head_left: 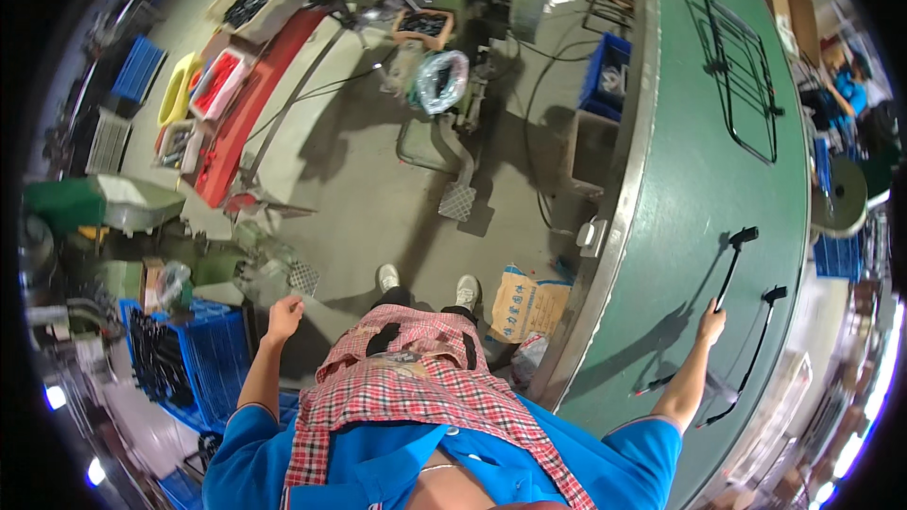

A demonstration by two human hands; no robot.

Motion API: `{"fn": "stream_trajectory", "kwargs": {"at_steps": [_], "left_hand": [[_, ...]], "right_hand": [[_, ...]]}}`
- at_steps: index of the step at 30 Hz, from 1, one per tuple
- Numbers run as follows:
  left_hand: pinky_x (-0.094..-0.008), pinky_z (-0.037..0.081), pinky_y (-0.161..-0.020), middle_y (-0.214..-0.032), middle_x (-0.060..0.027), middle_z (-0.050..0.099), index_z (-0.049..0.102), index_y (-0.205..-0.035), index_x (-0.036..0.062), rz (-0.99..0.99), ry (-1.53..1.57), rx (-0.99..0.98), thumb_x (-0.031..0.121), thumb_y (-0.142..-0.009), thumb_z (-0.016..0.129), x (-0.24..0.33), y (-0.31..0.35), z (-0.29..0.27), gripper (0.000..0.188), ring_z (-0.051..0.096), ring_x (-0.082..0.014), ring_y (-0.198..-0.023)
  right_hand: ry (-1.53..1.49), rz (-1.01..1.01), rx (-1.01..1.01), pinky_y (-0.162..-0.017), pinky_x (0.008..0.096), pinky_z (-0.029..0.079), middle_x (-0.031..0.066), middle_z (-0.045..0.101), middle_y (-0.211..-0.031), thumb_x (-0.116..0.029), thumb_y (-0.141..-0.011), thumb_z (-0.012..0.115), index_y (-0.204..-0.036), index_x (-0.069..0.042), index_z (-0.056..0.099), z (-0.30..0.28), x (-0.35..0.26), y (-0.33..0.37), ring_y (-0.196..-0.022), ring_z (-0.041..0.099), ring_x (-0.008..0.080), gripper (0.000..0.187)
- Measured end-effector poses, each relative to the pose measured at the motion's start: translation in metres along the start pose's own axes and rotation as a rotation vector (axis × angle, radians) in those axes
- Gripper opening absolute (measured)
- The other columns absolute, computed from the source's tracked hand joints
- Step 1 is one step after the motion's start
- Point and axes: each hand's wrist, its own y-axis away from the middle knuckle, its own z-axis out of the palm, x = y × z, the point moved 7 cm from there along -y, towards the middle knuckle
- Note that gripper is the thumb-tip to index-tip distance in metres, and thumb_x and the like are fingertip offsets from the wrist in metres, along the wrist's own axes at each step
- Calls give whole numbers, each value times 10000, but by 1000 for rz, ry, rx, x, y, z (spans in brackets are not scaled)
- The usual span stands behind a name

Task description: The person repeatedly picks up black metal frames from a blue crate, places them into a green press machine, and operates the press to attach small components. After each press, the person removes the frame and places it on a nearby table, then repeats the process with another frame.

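Note:
My right hand point(711, 323) is closed around a slim black rod point(728, 276) with a black bracket at its far end. It holds the rod over the green tabletop point(685, 208). A second black rod point(761, 340) with a similar end piece lies to the right of that hand. Farther off on the same table rests a black wire rack frame point(727, 85). My left hand point(283, 318) hangs over the floor on the left, its fingers curled, with nothing visible in them. Nearest to it is a blue crate point(213, 359) holding black parts point(156, 359).
A metal foot pedal point(457, 202) stands on the floor ahead, below a plastic-lined container point(440, 81). A brown paper sack point(529, 305) lies beside the table leg side. Blue bin point(605, 76) and cardboard box point(592, 151) flank the table edge. Another person point(846, 93) is at the far right.

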Motion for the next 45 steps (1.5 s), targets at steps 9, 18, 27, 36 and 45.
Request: {"fn": "stream_trajectory", "kwargs": {"at_steps": [9,18,27,36,45], "left_hand": [[-448,502,-725,-882,-182,662,647,-852,41,-89,134,-158,277,-850,584,-37,77,113,244,624,-389,-846],[-436,490,-855,-1030,-179,665,659,-1067,33,-144,564,157,291,-872,566,-72,184,106,336,630,-346,-959],[-312,524,-645,-831,-122,672,665,-1027,36,-736,842,1279,77,-856,631,-263,466,22,179,647,-193,-705],[-465,410,-939,-1043,-164,608,599,-1072,24,-1430,617,417,536,-788,644,-291,560,190,587,581,-319,-1036],[-381,419,-741,-681,-92,601,582,-699,112,-1134,374,734,297,-704,713,-247,578,134,227,594,-273,-717]], "right_hand": [[-190,-891,-158,-445,334,274,95,345,-540,-273,-983,507,-798,22,558,-288,-190,191,-494,340,113,352],[-107,-1806,-725,-552,329,454,76,620,-845,-265,-969,496,-1038,-26,626,-286,-419,560,-651,563,178,281],[103,-1975,-1415,-431,206,262,-44,396,-578,-263,-1007,450,-825,-14,527,-129,-487,947,-501,358,22,318],[529,-2070,-1536,-443,224,264,-37,417,-552,-241,-990,494,-851,-4,593,-101,-440,1113,-489,361,35,292],[743,-2328,-1405,-466,259,271,-22,409,-555,-268,-977,520,-839,10,591,-95,-416,1166,-522,349,57,318]]}}
